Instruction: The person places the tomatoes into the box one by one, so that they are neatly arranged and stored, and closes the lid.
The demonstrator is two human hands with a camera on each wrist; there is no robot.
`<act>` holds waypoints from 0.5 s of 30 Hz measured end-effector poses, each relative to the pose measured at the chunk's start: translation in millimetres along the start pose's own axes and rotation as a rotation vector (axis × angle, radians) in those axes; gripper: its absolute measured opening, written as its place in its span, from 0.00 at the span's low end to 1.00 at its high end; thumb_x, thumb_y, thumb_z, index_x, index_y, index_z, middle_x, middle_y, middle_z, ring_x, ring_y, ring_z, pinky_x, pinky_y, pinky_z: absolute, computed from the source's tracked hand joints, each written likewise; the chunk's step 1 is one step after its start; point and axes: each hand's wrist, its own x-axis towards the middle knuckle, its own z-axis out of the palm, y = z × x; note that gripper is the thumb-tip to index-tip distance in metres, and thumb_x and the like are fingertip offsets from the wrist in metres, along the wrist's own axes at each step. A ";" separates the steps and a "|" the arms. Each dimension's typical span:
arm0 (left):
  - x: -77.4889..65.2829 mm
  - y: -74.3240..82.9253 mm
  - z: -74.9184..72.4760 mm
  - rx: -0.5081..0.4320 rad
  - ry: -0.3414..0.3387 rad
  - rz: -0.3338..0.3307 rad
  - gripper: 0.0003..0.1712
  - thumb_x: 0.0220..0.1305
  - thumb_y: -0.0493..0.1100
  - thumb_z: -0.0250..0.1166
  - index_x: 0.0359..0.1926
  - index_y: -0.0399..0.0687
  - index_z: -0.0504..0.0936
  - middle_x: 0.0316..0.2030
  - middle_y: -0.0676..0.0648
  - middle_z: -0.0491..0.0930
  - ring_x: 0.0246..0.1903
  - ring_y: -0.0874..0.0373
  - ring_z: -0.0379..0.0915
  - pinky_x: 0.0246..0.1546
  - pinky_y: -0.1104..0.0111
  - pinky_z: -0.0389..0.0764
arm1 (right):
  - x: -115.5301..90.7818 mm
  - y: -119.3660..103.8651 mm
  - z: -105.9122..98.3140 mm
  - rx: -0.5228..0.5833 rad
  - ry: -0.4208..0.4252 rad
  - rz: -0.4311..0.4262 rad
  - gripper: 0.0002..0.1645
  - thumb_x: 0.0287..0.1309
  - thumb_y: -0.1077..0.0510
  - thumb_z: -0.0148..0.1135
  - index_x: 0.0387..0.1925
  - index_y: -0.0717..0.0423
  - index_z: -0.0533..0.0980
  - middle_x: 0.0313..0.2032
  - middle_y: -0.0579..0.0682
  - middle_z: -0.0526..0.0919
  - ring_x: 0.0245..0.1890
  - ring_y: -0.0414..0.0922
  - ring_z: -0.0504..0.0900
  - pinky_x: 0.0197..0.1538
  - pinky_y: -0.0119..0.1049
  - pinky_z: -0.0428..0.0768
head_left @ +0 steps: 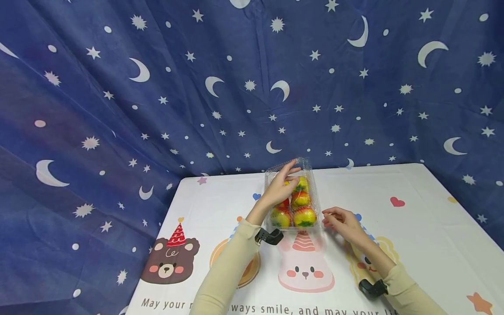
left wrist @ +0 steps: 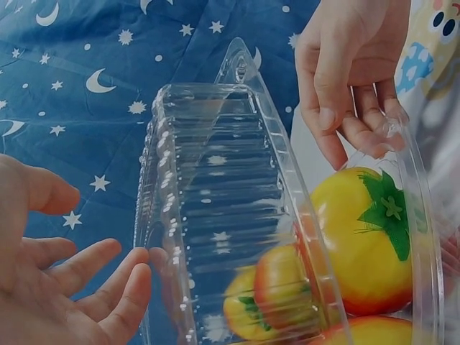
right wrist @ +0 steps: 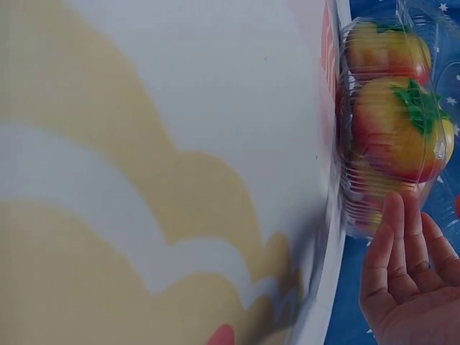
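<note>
A clear plastic clamshell box (head_left: 268,218) lies at the far middle of the table. Inside are several round red-and-yellow fruits (left wrist: 363,241) with green leafy caps, persimmon-like. The box's ridged clear lid (left wrist: 215,136) stands tilted up from the fruit at the far end. Over the lid is my left hand (head_left: 278,188), its fingers spread and loosely extended, fingertips right at the outside of the lid. To the right of the box, my right hand (head_left: 341,222) has relaxed, slightly bent fingers close by the side rim, holding nothing.
A white tablecloth (head_left: 433,245) with printed cartoon animals and lettering covers the table. A dark blue curtain (head_left: 236,144) with moons and stars hangs right behind its far edge. Black bands (head_left: 269,236) sit on both wrists.
</note>
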 end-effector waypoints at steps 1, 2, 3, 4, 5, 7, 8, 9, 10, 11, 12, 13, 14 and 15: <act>-0.7 1.1 -0.1 -0.002 -0.002 -0.003 0.36 0.74 0.39 0.51 0.77 0.45 0.48 0.70 0.36 0.64 0.62 0.42 0.70 0.59 0.58 0.76 | -0.2 -0.3 0.0 0.002 -0.001 -0.001 0.18 0.69 0.64 0.54 0.53 0.76 0.73 0.36 0.68 0.84 0.34 0.53 0.86 0.38 0.40 0.86; -1.8 3.1 -0.3 -0.003 -0.005 -0.008 0.36 0.74 0.38 0.51 0.77 0.46 0.47 0.70 0.36 0.63 0.62 0.42 0.69 0.59 0.58 0.76 | -0.4 -0.9 0.0 0.001 -0.001 -0.005 0.18 0.69 0.64 0.54 0.52 0.76 0.73 0.36 0.68 0.84 0.34 0.53 0.86 0.38 0.40 0.86; -2.9 5.9 -0.7 -0.005 -0.008 -0.013 0.36 0.74 0.38 0.51 0.77 0.45 0.47 0.70 0.36 0.63 0.62 0.41 0.69 0.59 0.57 0.76 | -0.7 -1.4 0.1 0.003 -0.002 -0.008 0.18 0.69 0.64 0.55 0.52 0.76 0.73 0.36 0.68 0.84 0.34 0.52 0.86 0.38 0.40 0.86; -4.2 11.0 -1.2 -0.005 -0.013 -0.012 0.36 0.74 0.37 0.50 0.77 0.44 0.47 0.70 0.35 0.63 0.62 0.40 0.69 0.59 0.57 0.76 | -1.0 -2.1 -0.3 0.003 -0.001 -0.012 0.18 0.69 0.64 0.55 0.52 0.76 0.74 0.36 0.68 0.84 0.33 0.51 0.86 0.38 0.40 0.86; -5.5 15.8 -1.7 -0.006 -0.019 -0.010 0.36 0.74 0.36 0.50 0.77 0.42 0.47 0.70 0.34 0.62 0.62 0.39 0.68 0.59 0.57 0.76 | -1.2 -2.8 -0.7 0.002 0.002 -0.016 0.18 0.69 0.64 0.55 0.52 0.76 0.74 0.36 0.68 0.84 0.33 0.50 0.86 0.38 0.40 0.85; -8.2 24.7 -2.4 0.002 -0.024 -0.009 0.36 0.73 0.35 0.50 0.77 0.39 0.47 0.70 0.32 0.62 0.62 0.38 0.68 0.59 0.58 0.76 | -1.4 -3.5 -1.4 0.002 0.003 -0.023 0.18 0.68 0.63 0.55 0.52 0.75 0.74 0.36 0.67 0.84 0.33 0.48 0.86 0.37 0.39 0.85; -9.3 28.0 -2.3 0.004 -0.020 -0.011 0.36 0.73 0.35 0.50 0.77 0.38 0.47 0.69 0.32 0.62 0.62 0.38 0.68 0.58 0.59 0.77 | -1.7 -3.7 -1.7 0.003 0.004 -0.025 0.18 0.68 0.63 0.56 0.52 0.75 0.74 0.36 0.67 0.84 0.33 0.47 0.86 0.37 0.38 0.85; -9.5 28.7 -1.9 0.007 -0.017 -0.011 0.36 0.73 0.34 0.50 0.76 0.38 0.48 0.69 0.32 0.62 0.62 0.38 0.69 0.58 0.59 0.77 | -2.0 -3.8 -2.0 0.004 0.003 -0.026 0.18 0.68 0.63 0.56 0.52 0.75 0.74 0.36 0.67 0.84 0.33 0.47 0.86 0.37 0.37 0.85; -9.6 27.8 -1.2 0.009 -0.015 -0.010 0.36 0.73 0.35 0.50 0.77 0.38 0.48 0.69 0.32 0.63 0.62 0.38 0.69 0.58 0.58 0.77 | -2.4 -3.6 -2.2 0.005 0.003 -0.028 0.18 0.68 0.63 0.56 0.52 0.75 0.74 0.36 0.67 0.84 0.33 0.47 0.86 0.37 0.37 0.85; -8.7 24.3 -0.2 0.009 -0.010 -0.010 0.36 0.73 0.35 0.50 0.77 0.40 0.48 0.69 0.33 0.63 0.62 0.38 0.69 0.58 0.58 0.77 | -2.9 -3.3 -2.5 0.006 0.000 -0.030 0.18 0.68 0.63 0.56 0.52 0.75 0.74 0.36 0.67 0.84 0.33 0.48 0.86 0.37 0.37 0.85; -7.8 20.6 0.9 0.014 -0.005 -0.010 0.36 0.73 0.36 0.50 0.77 0.40 0.48 0.69 0.34 0.63 0.62 0.39 0.69 0.58 0.58 0.77 | -3.4 -3.0 -2.8 0.010 -0.002 -0.028 0.19 0.68 0.62 0.56 0.52 0.75 0.74 0.36 0.67 0.84 0.33 0.49 0.86 0.37 0.37 0.84; -6.8 16.8 2.0 0.016 0.000 -0.010 0.36 0.73 0.37 0.50 0.77 0.40 0.48 0.69 0.35 0.64 0.62 0.40 0.69 0.58 0.58 0.77 | -4.0 -2.7 -3.1 0.009 -0.004 -0.027 0.19 0.69 0.62 0.56 0.52 0.75 0.74 0.36 0.67 0.84 0.34 0.50 0.86 0.37 0.37 0.84; -5.3 12.1 3.0 0.015 0.002 -0.010 0.36 0.73 0.38 0.50 0.77 0.41 0.48 0.69 0.36 0.64 0.62 0.41 0.69 0.58 0.58 0.77 | -4.7 -2.8 -3.5 0.010 -0.006 -0.025 0.19 0.69 0.61 0.56 0.52 0.75 0.74 0.36 0.67 0.84 0.34 0.51 0.86 0.37 0.37 0.84; -4.1 7.8 3.7 0.013 0.002 -0.009 0.36 0.73 0.38 0.50 0.77 0.42 0.48 0.69 0.37 0.64 0.62 0.41 0.69 0.58 0.58 0.77 | -5.2 -2.7 -3.8 0.008 -0.009 -0.026 0.19 0.69 0.61 0.56 0.52 0.75 0.74 0.36 0.67 0.84 0.34 0.52 0.86 0.38 0.37 0.85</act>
